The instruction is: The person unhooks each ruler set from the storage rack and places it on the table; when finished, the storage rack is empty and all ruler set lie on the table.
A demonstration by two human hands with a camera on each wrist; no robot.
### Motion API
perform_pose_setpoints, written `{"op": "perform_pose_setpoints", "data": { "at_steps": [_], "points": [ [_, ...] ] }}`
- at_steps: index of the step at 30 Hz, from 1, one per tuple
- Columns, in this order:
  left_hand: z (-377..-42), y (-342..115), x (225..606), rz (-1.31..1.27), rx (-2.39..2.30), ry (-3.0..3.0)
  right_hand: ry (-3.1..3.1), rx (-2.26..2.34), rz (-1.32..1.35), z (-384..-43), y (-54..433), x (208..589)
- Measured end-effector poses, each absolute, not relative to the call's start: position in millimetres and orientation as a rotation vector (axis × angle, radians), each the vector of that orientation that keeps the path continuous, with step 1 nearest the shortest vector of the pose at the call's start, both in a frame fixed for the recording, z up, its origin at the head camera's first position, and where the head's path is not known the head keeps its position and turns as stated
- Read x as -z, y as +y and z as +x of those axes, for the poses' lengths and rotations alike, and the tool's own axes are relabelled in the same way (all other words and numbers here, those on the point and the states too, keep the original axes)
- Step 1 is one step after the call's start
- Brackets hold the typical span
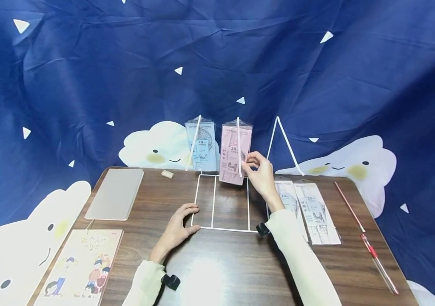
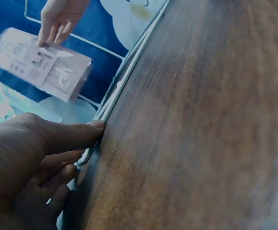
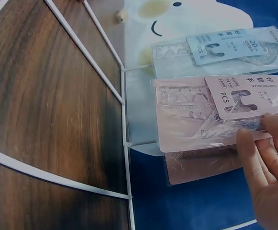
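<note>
A white wire rack (image 1: 225, 230) stands on the table, with upright wire arms at its back. From the middle arm hangs a pink ruler-set pack (image 1: 229, 159); my right hand (image 1: 259, 174) pinches its lower right edge between thumb and fingers. In the right wrist view, a second pink pack (image 3: 196, 168) shows behind the first one. A blue ruler-set pack (image 1: 206, 146) hangs from the left arm. My left hand (image 1: 177, 225) holds the rack's front left corner, its thumb (image 2: 83, 132) on the wire and its other fingers curled below.
White ruler-set packs (image 1: 318, 216) lie right of the rack. Farther right are a red pencil (image 1: 349, 206) and a red pen (image 1: 379, 263). A grey notebook (image 1: 115, 193), an illustrated book (image 1: 83, 263) and an eraser (image 1: 167, 174) lie to the left. Blue cloth (image 1: 217, 55) hangs behind.
</note>
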State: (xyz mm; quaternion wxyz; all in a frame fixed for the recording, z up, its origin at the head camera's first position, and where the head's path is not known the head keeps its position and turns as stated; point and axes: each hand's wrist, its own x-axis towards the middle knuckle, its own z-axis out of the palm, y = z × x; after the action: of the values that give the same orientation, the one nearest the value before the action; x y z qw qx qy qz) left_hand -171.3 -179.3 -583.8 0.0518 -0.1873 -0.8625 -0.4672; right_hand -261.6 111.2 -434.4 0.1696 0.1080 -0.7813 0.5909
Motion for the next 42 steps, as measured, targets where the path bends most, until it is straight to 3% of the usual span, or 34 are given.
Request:
{"op": "perform_pose_setpoints", "data": {
  "at_steps": [22,32,42],
  "points": [
    [-170,-181,581,-0.546,1.403,-2.616,-2.263,-1.858,0.243,-224,109,425],
    [-170,-179,583,-0.564,1.401,-2.625,-2.256,-1.909,0.224,-223,121,452],
    [-170,-178,586,-0.570,1.398,-2.617,-2.231,-1.927,0.254,-198,127,455]
  ]
}}
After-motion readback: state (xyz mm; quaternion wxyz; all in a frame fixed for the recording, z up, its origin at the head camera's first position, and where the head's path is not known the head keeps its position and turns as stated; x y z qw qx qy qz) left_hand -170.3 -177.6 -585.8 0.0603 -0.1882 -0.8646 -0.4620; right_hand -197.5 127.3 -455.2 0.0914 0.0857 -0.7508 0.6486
